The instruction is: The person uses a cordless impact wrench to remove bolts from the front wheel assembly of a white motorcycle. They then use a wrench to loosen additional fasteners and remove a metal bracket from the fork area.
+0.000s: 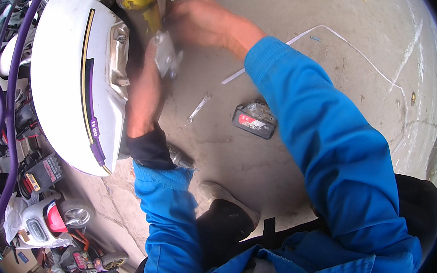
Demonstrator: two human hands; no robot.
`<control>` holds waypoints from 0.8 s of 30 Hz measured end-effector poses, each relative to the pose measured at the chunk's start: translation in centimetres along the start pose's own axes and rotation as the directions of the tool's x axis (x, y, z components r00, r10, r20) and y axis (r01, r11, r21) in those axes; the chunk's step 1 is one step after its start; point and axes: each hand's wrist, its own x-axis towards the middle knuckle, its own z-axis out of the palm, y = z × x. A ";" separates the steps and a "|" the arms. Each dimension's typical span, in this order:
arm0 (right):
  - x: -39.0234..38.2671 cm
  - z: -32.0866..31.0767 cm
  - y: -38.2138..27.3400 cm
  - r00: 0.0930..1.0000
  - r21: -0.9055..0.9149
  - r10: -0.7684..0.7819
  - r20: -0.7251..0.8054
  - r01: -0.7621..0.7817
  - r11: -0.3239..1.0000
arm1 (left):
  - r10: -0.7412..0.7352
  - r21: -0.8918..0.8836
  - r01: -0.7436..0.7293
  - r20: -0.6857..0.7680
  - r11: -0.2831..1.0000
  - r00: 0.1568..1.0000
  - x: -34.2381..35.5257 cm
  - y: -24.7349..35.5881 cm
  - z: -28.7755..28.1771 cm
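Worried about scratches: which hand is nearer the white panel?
Left: the left hand is close to the right edge of the white panel; the right hand is farther right and higher in view.

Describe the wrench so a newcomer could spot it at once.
Find the big curved white panel on the left. On the grey floor to its right lies the wrench. It is slim, silver and slanted, unlike the chunky dark box farther right.
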 end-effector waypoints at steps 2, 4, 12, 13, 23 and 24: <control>-0.1 0.1 -0.2 1.000 0.000 0.030 0.006 -0.030 1.000 | 0.015 -0.027 -0.015 0.005 1.000 1.000 0.1 -0.4 0.0; -0.6 0.5 -0.5 0.999 -0.006 0.030 -0.020 -0.030 1.000 | -0.013 -0.069 0.015 0.020 0.998 1.000 0.2 -0.2 0.1; -0.5 0.7 -0.3 0.998 0.066 0.034 -0.059 -0.030 0.997 | -0.124 -0.181 0.132 0.053 0.975 0.991 -0.2 0.7 0.3; -0.4 0.7 -0.4 0.997 0.091 0.053 -0.049 -0.048 0.995 | -0.113 -0.198 0.123 0.060 0.972 0.992 -0.2 0.7 0.3; 1.5 -0.6 0.2 0.989 0.322 0.090 0.117 -0.123 0.939 | -0.164 -0.142 0.167 0.031 0.976 0.986 0.4 0.1 0.2; 1.5 -0.5 0.3 0.989 0.326 0.090 0.118 -0.124 0.937 | -0.162 -0.141 0.163 0.022 0.976 0.987 0.4 0.0 0.2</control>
